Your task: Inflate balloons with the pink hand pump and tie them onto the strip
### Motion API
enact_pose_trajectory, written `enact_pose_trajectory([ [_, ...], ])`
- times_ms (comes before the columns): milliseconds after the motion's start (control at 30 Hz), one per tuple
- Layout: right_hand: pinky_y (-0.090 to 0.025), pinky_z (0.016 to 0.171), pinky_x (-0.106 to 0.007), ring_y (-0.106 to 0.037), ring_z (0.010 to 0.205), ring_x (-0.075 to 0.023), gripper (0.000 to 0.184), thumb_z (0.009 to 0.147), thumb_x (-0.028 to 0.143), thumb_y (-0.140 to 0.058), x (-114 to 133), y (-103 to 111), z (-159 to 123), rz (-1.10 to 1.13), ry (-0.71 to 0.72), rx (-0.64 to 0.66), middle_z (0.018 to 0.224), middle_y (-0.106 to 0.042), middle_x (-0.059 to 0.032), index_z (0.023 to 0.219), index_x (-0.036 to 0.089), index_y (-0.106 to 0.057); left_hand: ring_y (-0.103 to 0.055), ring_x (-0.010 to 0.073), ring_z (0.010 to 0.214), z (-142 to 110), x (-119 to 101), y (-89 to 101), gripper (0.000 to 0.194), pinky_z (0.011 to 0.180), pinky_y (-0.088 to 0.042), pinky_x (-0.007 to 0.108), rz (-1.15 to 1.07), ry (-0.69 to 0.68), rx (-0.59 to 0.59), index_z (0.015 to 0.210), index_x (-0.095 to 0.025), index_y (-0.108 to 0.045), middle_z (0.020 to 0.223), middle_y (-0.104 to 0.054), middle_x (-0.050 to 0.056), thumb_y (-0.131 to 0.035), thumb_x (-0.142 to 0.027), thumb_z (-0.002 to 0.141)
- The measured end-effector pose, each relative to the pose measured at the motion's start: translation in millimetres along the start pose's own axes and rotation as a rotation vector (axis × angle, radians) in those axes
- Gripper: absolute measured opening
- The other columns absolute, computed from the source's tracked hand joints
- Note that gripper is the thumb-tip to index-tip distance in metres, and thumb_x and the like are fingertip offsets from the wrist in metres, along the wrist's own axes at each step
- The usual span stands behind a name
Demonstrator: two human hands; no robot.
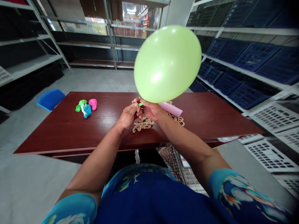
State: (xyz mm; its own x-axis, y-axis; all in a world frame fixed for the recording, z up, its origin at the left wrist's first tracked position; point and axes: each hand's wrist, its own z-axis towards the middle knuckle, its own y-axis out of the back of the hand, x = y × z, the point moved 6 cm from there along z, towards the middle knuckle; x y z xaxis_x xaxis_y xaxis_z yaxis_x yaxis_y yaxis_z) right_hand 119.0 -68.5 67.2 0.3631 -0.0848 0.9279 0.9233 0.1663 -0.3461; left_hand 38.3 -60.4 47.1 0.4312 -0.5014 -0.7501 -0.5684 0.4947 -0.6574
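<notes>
An inflated light-green balloon (167,63) rises above the table, leaning to the right, with its neck down between my two hands. My left hand (129,115) is closed, thumb and fingers pinching at the bright green neck end. My right hand (151,110) curls around the neck just under the balloon's body, its fingertips close to those of the left. Some fingertips hide one another. Below the hands lie tan curly cord-like pieces (143,123). Just right of my right hand, a pink cylinder (172,109) rests on more of these curls.
Several uninflated balloons (87,109), green, blue and pink, lie on the left of the dark red table (56,132). A blue chair (50,99) stands beyond its left edge. Shelves with blue crates (253,57) and white crates (272,154) line the right side.
</notes>
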Motion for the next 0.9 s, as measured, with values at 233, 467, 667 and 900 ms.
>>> enact_pose_trajectory([
  [233,-0.046,0.062,-0.028,-0.051,0.060,-0.0097,0.025,0.067,0.035,-0.064,-5,1,16,-0.297,-0.160,-0.018,0.070,-0.058,0.0012,0.085,0.019,-0.060,-0.051,0.0100,0.051,12,-20,28.7,0.019,0.041,-0.032,0.019,-0.192,-0.114,-0.115,0.066,-0.015,-0.048,0.059,-0.050,0.002,-0.050,-0.023,0.083],
  [467,-0.041,0.071,-0.029,-0.054,0.072,-0.0131,0.017,0.073,0.033,-0.055,1,34,19,-1.185,0.098,-0.238,0.078,-0.063,-0.0017,0.075,0.018,-0.064,-0.052,0.0081,0.050,26,-42,102.1,0.026,0.041,-0.031,0.017,-0.476,-0.323,-0.374,0.064,-0.016,-0.044,0.055,-0.048,-0.001,-0.039,-0.024,0.088],
  [667,-0.036,0.076,-0.029,-0.050,0.081,-0.0162,0.021,0.081,0.022,-0.043,-19,18,36,-1.701,0.203,-0.094,0.087,-0.061,-0.0041,0.079,0.020,-0.064,-0.050,0.0086,0.048,25,-37,114.3,0.027,0.040,-0.030,0.018,-0.543,-0.344,-0.422,0.063,-0.016,-0.043,0.054,-0.047,-0.001,-0.039,-0.024,0.089],
  [900,-0.031,0.082,-0.037,-0.042,0.095,-0.0219,0.023,0.083,0.022,-0.044,-39,6,58,-1.905,0.231,0.172,0.096,-0.058,-0.0080,0.082,0.021,-0.066,-0.050,0.0088,0.048,24,-32,118.2,0.027,0.041,-0.029,0.018,-0.517,-0.314,-0.428,0.063,-0.016,-0.043,0.054,-0.045,-0.001,-0.038,-0.024,0.089],
])
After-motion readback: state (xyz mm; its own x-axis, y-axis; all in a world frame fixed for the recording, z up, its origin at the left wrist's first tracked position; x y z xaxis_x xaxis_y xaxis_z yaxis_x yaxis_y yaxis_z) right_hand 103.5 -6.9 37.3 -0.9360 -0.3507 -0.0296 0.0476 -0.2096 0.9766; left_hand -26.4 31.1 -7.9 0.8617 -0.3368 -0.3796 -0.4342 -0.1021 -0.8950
